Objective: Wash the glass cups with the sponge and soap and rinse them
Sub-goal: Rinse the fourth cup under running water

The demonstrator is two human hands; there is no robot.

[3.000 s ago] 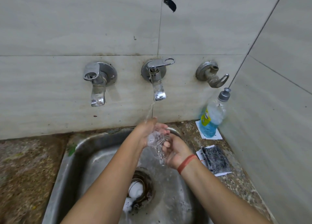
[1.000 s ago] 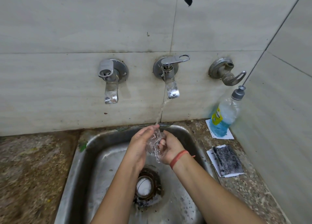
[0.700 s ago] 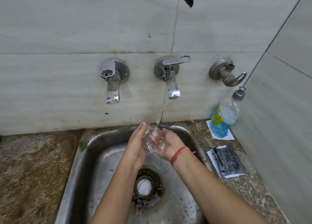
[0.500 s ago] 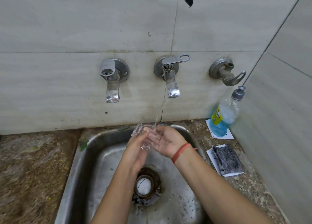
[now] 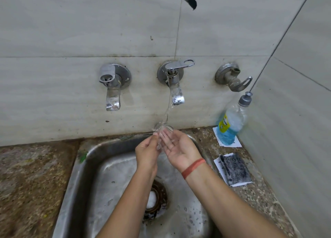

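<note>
Since half a second back, glass cup [image 5: 163,134] tipped upright under tap [image 5: 176,94] stream, above sink [image 5: 77,175]. Held by left hand [image 5: 146,151], fingers curled round it; right hand [image 5: 179,151] fingers lay straight against its right side.

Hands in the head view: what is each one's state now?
Left hand: holds the small clear glass cup.
Right hand: open, palm up, beside the cup.
</note>
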